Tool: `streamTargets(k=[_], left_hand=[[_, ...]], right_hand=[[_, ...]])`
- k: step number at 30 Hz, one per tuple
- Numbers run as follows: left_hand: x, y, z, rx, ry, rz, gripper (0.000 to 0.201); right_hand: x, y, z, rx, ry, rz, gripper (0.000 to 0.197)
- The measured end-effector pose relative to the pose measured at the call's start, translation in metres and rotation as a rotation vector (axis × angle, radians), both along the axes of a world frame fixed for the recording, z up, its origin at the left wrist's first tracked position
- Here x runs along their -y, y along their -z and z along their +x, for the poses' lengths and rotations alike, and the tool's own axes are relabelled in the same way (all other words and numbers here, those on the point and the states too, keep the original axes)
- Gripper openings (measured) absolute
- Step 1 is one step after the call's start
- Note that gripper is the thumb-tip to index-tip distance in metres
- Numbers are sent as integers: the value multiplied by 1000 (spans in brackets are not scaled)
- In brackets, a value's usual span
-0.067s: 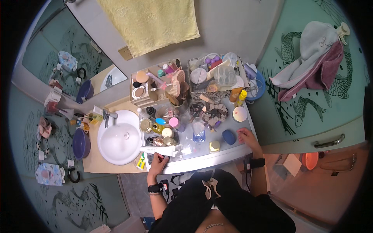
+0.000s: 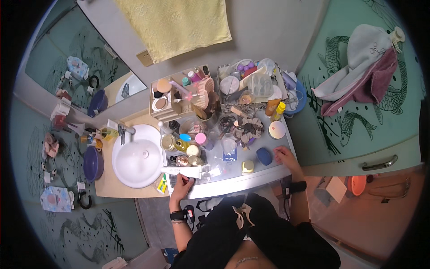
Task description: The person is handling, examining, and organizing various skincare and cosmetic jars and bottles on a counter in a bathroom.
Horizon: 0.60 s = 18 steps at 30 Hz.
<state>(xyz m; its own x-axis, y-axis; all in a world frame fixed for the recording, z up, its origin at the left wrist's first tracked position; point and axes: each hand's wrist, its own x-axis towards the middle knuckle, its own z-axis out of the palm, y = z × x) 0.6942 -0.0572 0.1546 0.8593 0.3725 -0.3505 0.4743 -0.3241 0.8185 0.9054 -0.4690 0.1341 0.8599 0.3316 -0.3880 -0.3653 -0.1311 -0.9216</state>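
A white squeeze tube lies level above the front left of the counter. My left hand is closed on its lower edge, thumb and fingers pinching it. Beneath and behind the tube is a clear tray of small bottles and jars. At the counter's right front, my right hand rests with loosely bent fingers apart and nothing in them. Just left of those fingertips sits a blue oval case, and farther left a small pale yellow-green jar.
A white washbasin with a tap is at the left. Behind stand a cosmetics organiser and a patterned box full of items. Hair scrunchies, a round white jar and a blue packet crowd the counter.
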Motion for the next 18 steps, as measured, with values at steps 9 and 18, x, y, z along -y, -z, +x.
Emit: streamTargets(k=[9, 18], left_hand=[[0, -9, -1, -14, -15, 53, 27], [-2, -42, -3, 127, -98, -65, 17]], right_hand=[[-81, -160, 21, 814, -169, -89, 63], [-116, -154, 55, 820, -488, -112, 27]])
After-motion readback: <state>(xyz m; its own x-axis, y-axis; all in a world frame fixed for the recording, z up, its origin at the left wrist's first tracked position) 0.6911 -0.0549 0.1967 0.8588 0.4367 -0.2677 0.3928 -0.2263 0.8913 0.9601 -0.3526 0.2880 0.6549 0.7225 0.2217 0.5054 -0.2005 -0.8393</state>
